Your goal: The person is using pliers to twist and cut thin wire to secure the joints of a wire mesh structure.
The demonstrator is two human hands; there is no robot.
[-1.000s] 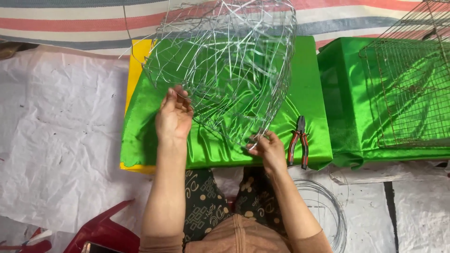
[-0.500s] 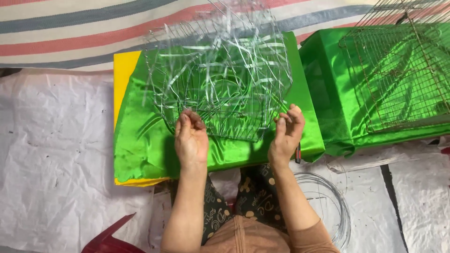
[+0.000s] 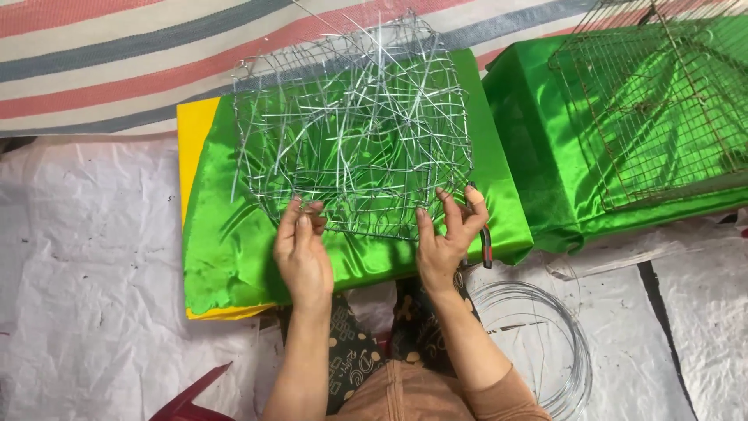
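The left hand [image 3: 302, 248] is gripping the near rim of a wire basket [image 3: 354, 129], fingers curled over the wire. The right hand [image 3: 447, 234] is doing the same further along that rim, its fingers spread and hooked on the wire. The basket is lying beyond both hands on a green cloth [image 3: 234, 234], its long side running from left to right and loose wire ends sticking out in all directions. Just right of the right hand, red-handled pliers [image 3: 486, 251] are mostly hidden by it. Below that hand a coil of wire [image 3: 545, 343] is lying on white sheeting [image 3: 93, 296]. Far to the right a brown wire cage [image 3: 654, 101] is sitting on a second green cloth, cut off by the frame's edge.
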